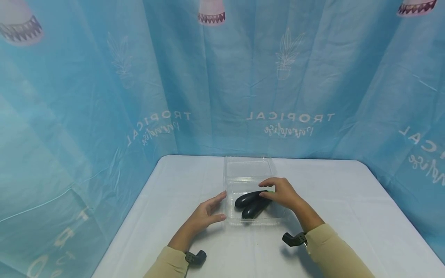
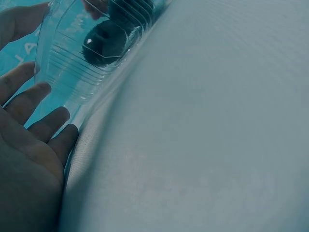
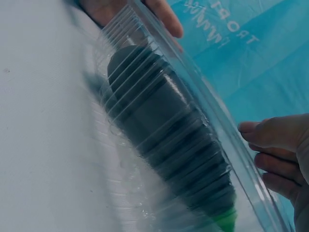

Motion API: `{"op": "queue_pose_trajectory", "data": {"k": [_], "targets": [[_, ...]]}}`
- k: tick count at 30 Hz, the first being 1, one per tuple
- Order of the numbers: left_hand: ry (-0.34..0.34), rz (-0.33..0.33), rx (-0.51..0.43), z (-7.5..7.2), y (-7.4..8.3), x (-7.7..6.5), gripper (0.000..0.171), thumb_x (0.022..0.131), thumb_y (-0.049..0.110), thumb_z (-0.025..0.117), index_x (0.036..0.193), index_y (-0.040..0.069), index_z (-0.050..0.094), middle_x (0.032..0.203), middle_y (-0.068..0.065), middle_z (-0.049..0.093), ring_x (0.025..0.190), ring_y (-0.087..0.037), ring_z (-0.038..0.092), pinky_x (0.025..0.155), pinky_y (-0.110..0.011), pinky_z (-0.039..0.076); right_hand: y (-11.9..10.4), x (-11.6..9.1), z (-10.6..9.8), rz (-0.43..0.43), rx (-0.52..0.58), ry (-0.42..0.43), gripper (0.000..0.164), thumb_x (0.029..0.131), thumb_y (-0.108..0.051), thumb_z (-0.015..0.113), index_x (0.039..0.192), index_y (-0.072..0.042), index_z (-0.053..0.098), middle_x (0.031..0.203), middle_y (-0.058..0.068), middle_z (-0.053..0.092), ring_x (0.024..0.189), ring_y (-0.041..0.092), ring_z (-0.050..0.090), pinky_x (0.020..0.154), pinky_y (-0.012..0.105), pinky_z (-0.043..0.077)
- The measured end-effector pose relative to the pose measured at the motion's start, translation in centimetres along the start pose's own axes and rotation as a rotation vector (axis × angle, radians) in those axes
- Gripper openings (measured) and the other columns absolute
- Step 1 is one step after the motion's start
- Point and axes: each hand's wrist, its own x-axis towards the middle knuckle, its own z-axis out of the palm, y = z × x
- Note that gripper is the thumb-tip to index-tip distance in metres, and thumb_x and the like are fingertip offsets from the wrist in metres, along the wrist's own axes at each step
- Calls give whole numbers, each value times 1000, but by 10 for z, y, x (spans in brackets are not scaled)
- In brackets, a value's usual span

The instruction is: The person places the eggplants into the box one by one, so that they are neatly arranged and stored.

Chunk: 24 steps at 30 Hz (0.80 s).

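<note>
Blue curtains (image 1: 226,85) printed with reversed "Tropical Paradise" lettering hang behind a white-covered table (image 1: 184,185). On it sits a clear plastic box (image 1: 264,221), its lid (image 1: 248,168) folded open at the box's far side. Inside the box lie two dark eggplants (image 1: 255,209), long axes slanting, rounded ends toward the box's near left, green stem end toward its far right. A left hand (image 1: 205,213), fingers extended, rests at the box's left wall; a right hand (image 1: 284,193) hovers over the box's right side, thumb and fingers parted, beside the stem end.
</note>
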Motion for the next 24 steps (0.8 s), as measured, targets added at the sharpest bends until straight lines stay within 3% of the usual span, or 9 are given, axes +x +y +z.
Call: {"op": "queue_pose_trajectory", "data": {"k": [7, 13, 18, 24], "targets": [[5, -9, 16, 0, -4, 1, 76, 93, 6, 81, 159, 5, 45, 166, 2, 37, 154, -21, 30, 125, -38, 23, 2, -6, -9, -23, 74, 77, 29, 90, -19, 87, 117, -10, 80, 118, 2, 76, 114, 34, 68, 96, 64, 54], [6, -15, 12, 0, -1, 1, 76, 92, 6, 81, 159, 5, 45, 166, 3, 37, 154, -18, 30, 125, -37, 23, 9, -16, -19, 24, 187, 175, 32, 93, -20, 85, 121, -6, 78, 121, 4, 75, 120, 34, 65, 102, 66, 50], [14, -13, 4, -2, 0, 2, 74, 94, 5, 79, 160, 8, 44, 166, 0, 39, 153, -21, 32, 124, -40, 25, 25, -26, -29, 64, 240, 260, 34, 94, -19, 84, 123, -6, 77, 121, 9, 74, 119, 33, 65, 106, 61, 48], [102, -61, 12, -7, 0, 5, 64, 99, 12, 75, 157, 11, 49, 162, -3, 45, 150, -27, 38, 121, -45, 33, 48, -36, -35, 117, 267, 309, 37, 94, -15, 84, 127, -2, 73, 126, 14, 72, 123, 37, 63, 109, 60, 47]]}}
